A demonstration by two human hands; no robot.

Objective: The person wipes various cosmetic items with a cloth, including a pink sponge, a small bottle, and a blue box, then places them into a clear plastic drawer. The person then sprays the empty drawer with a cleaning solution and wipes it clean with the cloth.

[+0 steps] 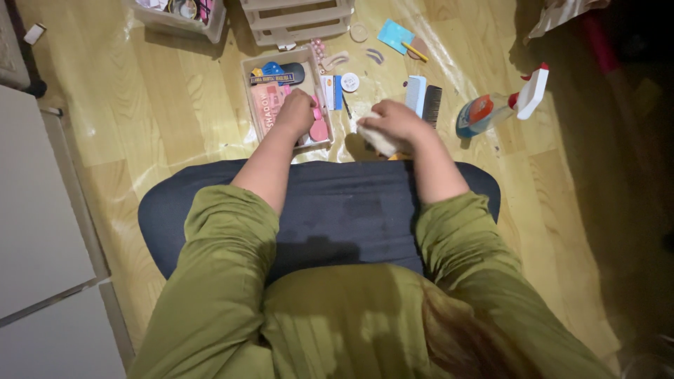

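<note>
I look down past green sleeves and a dark lap at a wooden floor. My left hand (296, 112) reaches into a shallow open tray (252, 70) of cosmetics and closes on a pink item (319, 128) at the tray's right side. A pink palette (267, 104) and a dark case (286, 74) lie in the same tray. My right hand (397, 121) is closed on a crumpled white cloth (376, 138), held just above the floor beside the tray.
A light blue comb (415, 91) and a black comb (432, 104) lie right of my hand. A spray bottle (495, 107) lies on its side further right. Small round pots, a blue card (394, 34) and a drawer unit (298, 20) sit beyond the tray.
</note>
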